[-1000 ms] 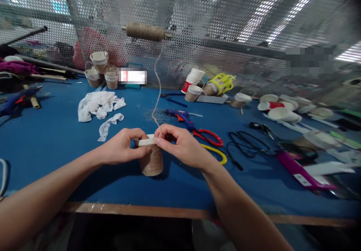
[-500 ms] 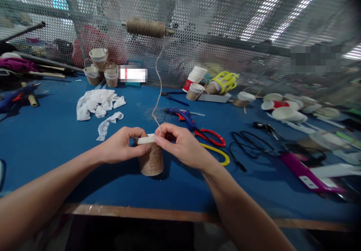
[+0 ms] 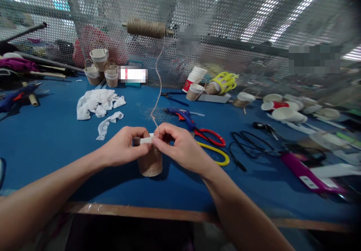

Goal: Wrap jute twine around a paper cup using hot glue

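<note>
A paper cup (image 3: 150,164) wrapped in brown twine is held upright just above or on the blue table, its white rim band still bare. My left hand (image 3: 126,144) is closed on the cup's left side, thumb in front and fingers at the rim. On the right of the rim, my right hand (image 3: 176,144) pinches the cup's edge together with a strand of twine (image 3: 161,83). That strand runs slackly up to a twine spool (image 3: 146,28) mounted on the mesh behind. Fingers hide part of the rim.
White lace (image 3: 96,102) lies left of centre. Behind the hands are a blue glue gun (image 3: 182,115) and scissors with red and yellow handles (image 3: 216,155). Small twine baskets (image 3: 98,58) stand at the back left. A purple power strip (image 3: 304,174) and cables lie right.
Both hands and the cup have shifted very slightly left, and the cup has turned a little. The twine's lower end moved left with the right hand.
</note>
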A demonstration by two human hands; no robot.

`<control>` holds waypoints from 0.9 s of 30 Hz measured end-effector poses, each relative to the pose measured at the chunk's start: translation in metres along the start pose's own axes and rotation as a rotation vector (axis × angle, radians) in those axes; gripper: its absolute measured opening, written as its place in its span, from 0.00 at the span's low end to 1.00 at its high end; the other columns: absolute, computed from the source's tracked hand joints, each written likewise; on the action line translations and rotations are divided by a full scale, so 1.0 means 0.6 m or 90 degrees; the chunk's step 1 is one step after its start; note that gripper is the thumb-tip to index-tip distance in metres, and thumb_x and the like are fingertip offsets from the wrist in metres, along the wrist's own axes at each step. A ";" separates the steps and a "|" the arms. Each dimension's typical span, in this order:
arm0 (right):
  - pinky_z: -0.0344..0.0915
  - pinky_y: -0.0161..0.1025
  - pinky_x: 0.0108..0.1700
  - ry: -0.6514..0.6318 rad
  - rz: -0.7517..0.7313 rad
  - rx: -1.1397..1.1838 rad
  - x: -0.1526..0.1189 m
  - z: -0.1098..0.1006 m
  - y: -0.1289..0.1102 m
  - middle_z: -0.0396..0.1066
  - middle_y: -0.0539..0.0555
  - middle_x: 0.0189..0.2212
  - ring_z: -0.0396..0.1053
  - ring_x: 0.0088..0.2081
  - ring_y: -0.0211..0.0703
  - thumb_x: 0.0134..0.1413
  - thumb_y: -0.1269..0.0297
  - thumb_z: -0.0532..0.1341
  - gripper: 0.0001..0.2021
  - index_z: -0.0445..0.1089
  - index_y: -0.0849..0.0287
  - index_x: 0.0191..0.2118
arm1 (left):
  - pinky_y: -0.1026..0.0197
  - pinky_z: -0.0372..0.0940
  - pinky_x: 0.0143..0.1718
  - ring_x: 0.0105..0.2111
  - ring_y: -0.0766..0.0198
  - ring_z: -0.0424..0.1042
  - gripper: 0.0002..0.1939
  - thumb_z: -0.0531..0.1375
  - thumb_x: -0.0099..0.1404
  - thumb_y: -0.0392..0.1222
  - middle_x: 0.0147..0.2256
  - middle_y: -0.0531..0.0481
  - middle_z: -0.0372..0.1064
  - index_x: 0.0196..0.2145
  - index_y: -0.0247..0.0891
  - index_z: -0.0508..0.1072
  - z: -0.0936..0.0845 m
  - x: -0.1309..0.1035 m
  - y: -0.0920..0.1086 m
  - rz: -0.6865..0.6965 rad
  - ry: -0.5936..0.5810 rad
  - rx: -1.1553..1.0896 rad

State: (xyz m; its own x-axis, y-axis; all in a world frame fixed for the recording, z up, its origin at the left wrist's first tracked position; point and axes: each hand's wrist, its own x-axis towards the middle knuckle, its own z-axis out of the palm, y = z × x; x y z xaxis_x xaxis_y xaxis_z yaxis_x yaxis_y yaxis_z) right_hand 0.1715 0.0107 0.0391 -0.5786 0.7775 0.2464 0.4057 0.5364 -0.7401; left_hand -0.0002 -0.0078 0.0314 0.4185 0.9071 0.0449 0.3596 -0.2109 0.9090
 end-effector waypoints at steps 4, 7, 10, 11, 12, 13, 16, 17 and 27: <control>0.57 0.33 0.28 0.010 -0.021 -0.024 -0.001 -0.001 -0.006 0.60 0.48 0.24 0.57 0.25 0.32 0.51 0.70 0.56 0.06 0.60 0.60 0.25 | 0.67 0.54 0.25 0.22 0.70 0.55 0.07 0.53 0.54 0.39 0.20 0.57 0.56 0.22 0.33 0.64 0.003 0.000 0.002 0.025 0.014 -0.011; 0.57 0.33 0.28 0.021 -0.040 -0.038 -0.001 -0.001 -0.007 0.60 0.48 0.24 0.57 0.25 0.33 0.51 0.71 0.56 0.07 0.59 0.60 0.24 | 0.66 0.55 0.26 0.22 0.70 0.56 0.06 0.54 0.54 0.38 0.20 0.57 0.57 0.22 0.33 0.64 0.004 0.001 0.000 0.028 0.012 -0.023; 0.57 0.33 0.28 0.023 -0.045 -0.047 -0.002 0.000 -0.007 0.60 0.48 0.23 0.57 0.25 0.33 0.51 0.70 0.57 0.08 0.60 0.60 0.23 | 0.66 0.55 0.26 0.23 0.70 0.57 0.06 0.54 0.54 0.38 0.20 0.56 0.57 0.22 0.34 0.64 0.003 0.002 -0.001 0.023 0.008 -0.033; 0.58 0.33 0.29 0.023 -0.046 -0.038 -0.003 -0.001 -0.008 0.61 0.48 0.24 0.58 0.26 0.33 0.51 0.68 0.57 0.07 0.61 0.60 0.25 | 0.66 0.55 0.26 0.23 0.70 0.58 0.06 0.54 0.54 0.38 0.20 0.56 0.57 0.22 0.34 0.64 0.003 0.002 -0.001 0.023 0.010 -0.042; 0.59 0.34 0.30 0.030 -0.047 -0.020 -0.004 -0.003 -0.008 0.63 0.49 0.26 0.60 0.27 0.34 0.51 0.67 0.58 0.05 0.63 0.60 0.27 | 0.66 0.56 0.27 0.23 0.70 0.58 0.06 0.54 0.54 0.38 0.20 0.56 0.58 0.22 0.34 0.64 0.002 0.002 -0.001 0.022 0.013 -0.059; 0.61 0.34 0.31 0.049 -0.049 0.004 -0.004 -0.007 -0.008 0.65 0.50 0.28 0.62 0.29 0.34 0.51 0.65 0.58 0.04 0.64 0.60 0.30 | 0.65 0.56 0.28 0.23 0.69 0.59 0.06 0.55 0.53 0.38 0.21 0.56 0.58 0.22 0.34 0.63 0.002 0.002 -0.002 0.019 0.017 -0.082; 0.63 0.35 0.34 0.169 -0.030 0.045 -0.002 -0.030 -0.006 0.68 0.52 0.34 0.65 0.32 0.36 0.51 0.61 0.58 0.10 0.65 0.60 0.38 | 0.65 0.57 0.28 0.24 0.69 0.61 0.06 0.56 0.52 0.39 0.21 0.56 0.60 0.21 0.35 0.62 0.003 0.002 -0.006 0.005 0.049 -0.166; 0.64 0.36 0.33 0.214 -0.006 0.025 0.001 -0.041 -0.002 0.69 0.53 0.33 0.66 0.31 0.36 0.52 0.60 0.57 0.10 0.65 0.61 0.38 | 0.65 0.57 0.29 0.24 0.69 0.61 0.06 0.56 0.52 0.39 0.21 0.55 0.61 0.21 0.35 0.63 0.005 0.003 -0.009 0.003 0.071 -0.180; 0.64 0.45 0.42 0.103 0.440 -0.426 0.066 -0.105 0.132 0.68 0.59 0.41 0.67 0.41 0.46 0.53 0.63 0.58 0.12 0.67 0.64 0.42 | 0.65 0.52 0.28 0.24 0.68 0.59 0.09 0.57 0.53 0.40 0.21 0.55 0.59 0.21 0.35 0.62 0.017 0.009 -0.034 -0.003 0.070 -0.202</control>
State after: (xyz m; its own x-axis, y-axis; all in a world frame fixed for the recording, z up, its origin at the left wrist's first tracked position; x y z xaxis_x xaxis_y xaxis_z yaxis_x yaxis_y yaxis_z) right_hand 0.2253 0.1044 0.0294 0.0224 0.9997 0.0118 0.9662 -0.0186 -0.2572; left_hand 0.0035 -0.0024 0.0089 0.3188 0.9453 0.0689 0.0764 -0.0981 0.9922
